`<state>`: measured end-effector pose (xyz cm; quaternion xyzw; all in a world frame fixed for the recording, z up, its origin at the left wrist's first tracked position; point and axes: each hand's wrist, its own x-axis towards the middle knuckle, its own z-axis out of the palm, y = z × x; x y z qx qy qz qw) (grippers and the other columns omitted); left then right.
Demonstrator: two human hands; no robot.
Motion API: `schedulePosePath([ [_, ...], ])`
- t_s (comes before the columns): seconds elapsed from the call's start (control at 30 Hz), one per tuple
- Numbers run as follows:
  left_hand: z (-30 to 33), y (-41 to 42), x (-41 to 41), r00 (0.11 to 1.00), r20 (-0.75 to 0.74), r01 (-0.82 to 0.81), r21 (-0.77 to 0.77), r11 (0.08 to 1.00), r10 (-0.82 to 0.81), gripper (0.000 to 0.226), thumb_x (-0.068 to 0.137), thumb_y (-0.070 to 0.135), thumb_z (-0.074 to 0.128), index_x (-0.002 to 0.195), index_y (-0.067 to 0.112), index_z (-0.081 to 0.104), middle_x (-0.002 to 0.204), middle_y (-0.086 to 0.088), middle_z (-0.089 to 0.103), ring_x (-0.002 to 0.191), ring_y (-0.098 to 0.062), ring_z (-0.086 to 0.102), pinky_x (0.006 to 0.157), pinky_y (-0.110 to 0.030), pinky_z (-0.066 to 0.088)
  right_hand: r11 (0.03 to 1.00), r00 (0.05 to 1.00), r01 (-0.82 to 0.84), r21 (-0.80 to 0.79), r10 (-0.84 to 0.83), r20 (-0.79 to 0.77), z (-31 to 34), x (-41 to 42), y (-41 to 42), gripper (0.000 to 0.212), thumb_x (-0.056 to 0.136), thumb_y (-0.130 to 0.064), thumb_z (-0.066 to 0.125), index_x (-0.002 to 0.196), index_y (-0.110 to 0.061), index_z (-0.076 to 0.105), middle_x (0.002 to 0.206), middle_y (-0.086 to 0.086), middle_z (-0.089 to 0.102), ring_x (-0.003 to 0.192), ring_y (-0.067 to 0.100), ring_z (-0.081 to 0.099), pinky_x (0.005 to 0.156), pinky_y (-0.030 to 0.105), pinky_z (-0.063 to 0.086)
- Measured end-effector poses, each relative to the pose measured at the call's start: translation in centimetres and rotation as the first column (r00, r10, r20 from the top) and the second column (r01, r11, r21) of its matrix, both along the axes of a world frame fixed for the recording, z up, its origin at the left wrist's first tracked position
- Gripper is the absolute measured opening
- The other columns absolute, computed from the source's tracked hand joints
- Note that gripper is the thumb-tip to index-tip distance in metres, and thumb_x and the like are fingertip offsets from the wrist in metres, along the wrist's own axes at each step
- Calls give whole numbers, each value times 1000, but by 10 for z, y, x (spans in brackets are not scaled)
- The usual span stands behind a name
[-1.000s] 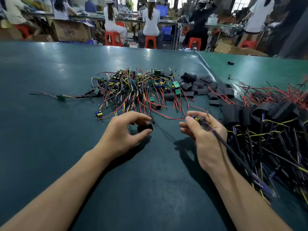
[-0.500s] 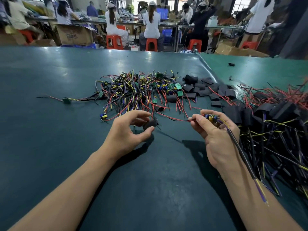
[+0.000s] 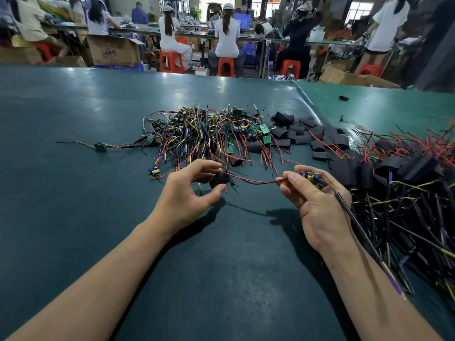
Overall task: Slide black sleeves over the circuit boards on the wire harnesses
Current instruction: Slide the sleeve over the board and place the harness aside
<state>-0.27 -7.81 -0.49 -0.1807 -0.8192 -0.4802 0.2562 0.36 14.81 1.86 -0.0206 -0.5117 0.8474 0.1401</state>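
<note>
My left hand [image 3: 189,193] pinches a black sleeve [image 3: 219,179] between thumb and fingertips, just above the green table [image 3: 73,193]. My right hand [image 3: 317,203] grips a small circuit board [image 3: 310,176] with its thumb curled over the near edge; the board's red and black wires [image 3: 256,181] run left from it and enter the sleeve's mouth, so the sleeve sits on the wires, well short of the board. A black cable [image 3: 357,225] trails from the board back over my right wrist. Beyond my hands lies a tangle of bare harnesses [image 3: 204,136], with loose sleeves [image 3: 302,134] just beside it on the right. A heap of sleeved harnesses [image 3: 403,193] fills the right side.
</note>
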Motion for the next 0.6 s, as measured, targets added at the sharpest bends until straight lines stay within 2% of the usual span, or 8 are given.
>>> schedulePosePath([
  [0.2, -1, -1, 1, 999, -26, 24, 12, 1000, -24, 41, 76, 3, 81, 113, 13, 66, 106, 7, 72, 98, -11, 69, 93, -27, 53, 998, 999, -26, 50, 24, 38, -2, 1, -4, 14, 80, 9, 70, 90, 0, 67, 77, 18, 70, 72, 30, 73, 60, 25, 57],
  [0.3, 2, 1, 5, 997, -59, 34, -87, 996, -39, 40, 75, 2, 81, 113, 11, 68, 106, 6, 72, 99, -10, 68, 94, -31, 52, 998, 999, -40, 37, 39, 31, 0, 3, -4, 15, 80, 9, 69, 91, -2, 67, 76, 16, 71, 72, 29, 74, 59, 24, 57],
  [0.43, 6, 9, 10, 987, -122, 77, -206, 975, -104, 37, 77, 5, 81, 111, 7, 69, 105, 3, 72, 99, -11, 68, 92, -35, 53, 993, 993, -109, 36, 108, 49, 1, 7, -8, 27, 81, 9, 69, 101, -8, 60, 77, 6, 72, 66, 26, 73, 51, 24, 55],
  [0.6, 6, 20, 18, 969, -221, 33, -335, 942, -113, 36, 77, 15, 83, 110, 11, 70, 104, 5, 72, 96, -10, 63, 86, -37, 49, 962, 982, -177, 208, 159, 103, -1, 11, -16, 20, 78, 1, 76, 93, -8, 66, 75, 7, 73, 65, 24, 73, 48, 24, 52],
])
